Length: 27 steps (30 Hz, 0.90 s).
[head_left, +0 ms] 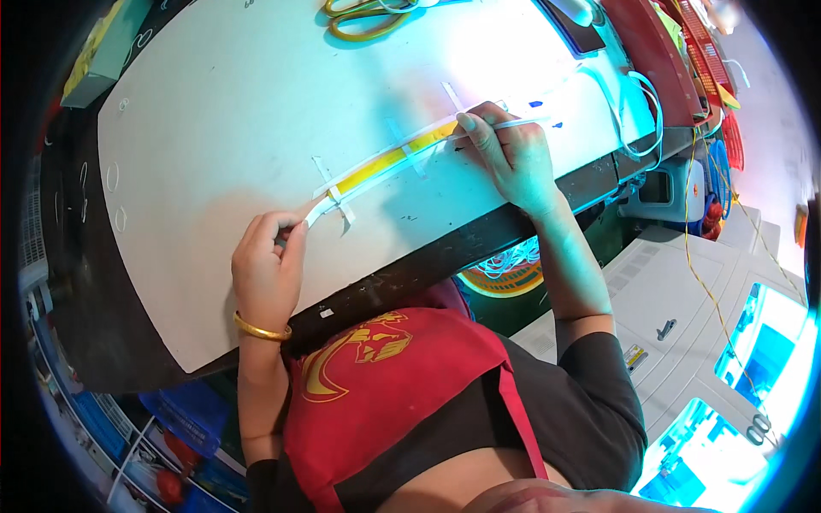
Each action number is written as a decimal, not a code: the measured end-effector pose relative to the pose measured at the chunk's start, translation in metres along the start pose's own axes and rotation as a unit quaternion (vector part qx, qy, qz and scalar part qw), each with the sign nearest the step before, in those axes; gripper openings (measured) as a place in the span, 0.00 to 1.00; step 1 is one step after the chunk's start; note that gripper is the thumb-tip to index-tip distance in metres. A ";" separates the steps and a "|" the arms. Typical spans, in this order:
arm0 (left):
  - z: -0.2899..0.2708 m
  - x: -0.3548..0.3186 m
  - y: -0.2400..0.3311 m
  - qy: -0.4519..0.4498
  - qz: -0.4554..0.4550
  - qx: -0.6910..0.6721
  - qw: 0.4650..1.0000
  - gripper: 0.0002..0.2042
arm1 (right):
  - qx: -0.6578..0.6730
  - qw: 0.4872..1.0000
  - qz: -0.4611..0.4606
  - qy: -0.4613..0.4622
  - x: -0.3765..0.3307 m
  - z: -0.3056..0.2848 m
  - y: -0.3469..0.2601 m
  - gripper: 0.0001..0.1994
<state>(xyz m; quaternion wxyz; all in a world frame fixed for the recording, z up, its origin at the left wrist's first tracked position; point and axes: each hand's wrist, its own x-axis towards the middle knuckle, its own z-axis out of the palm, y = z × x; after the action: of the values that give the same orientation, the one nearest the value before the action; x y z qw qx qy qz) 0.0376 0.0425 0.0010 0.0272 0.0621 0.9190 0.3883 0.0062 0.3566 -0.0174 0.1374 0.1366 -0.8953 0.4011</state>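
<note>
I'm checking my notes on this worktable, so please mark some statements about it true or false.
1. The left hand pinches a white strip. True.
2. The gold bracelet is on the right wrist. False: the gold bracelet is on the left wrist.
3. The right hand is at the right end of the yellow strip. True.
4. The scissors lie between the hands. False: the scissors lie beyond both hands.

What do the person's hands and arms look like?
The left hand and right hand wear no gloves. A smooth gold-coloured bangle circles the left wrist; none shows on the right. Short dark sleeves stop near the elbows.
</note>
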 end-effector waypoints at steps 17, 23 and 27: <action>0.000 0.002 -0.006 -0.005 0.010 0.005 1.000 0.03 | -0.011 1.000 0.023 0.003 -0.002 0.006 -0.009 0.08; 0.000 0.002 -0.006 0.006 0.014 -0.003 1.000 0.03 | -0.163 0.986 -0.019 0.026 0.000 0.013 -0.020 0.06; -0.001 0.002 -0.005 0.000 0.011 -0.004 1.000 0.03 | -0.204 0.979 -0.018 -0.018 0.007 0.009 -0.017 0.09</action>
<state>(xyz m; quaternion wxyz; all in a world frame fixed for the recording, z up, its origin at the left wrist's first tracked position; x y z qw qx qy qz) 0.0350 0.0387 -0.0023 0.0235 0.0718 0.9168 0.3921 0.0050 0.3378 -0.0092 0.1534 0.1287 -0.9581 0.2048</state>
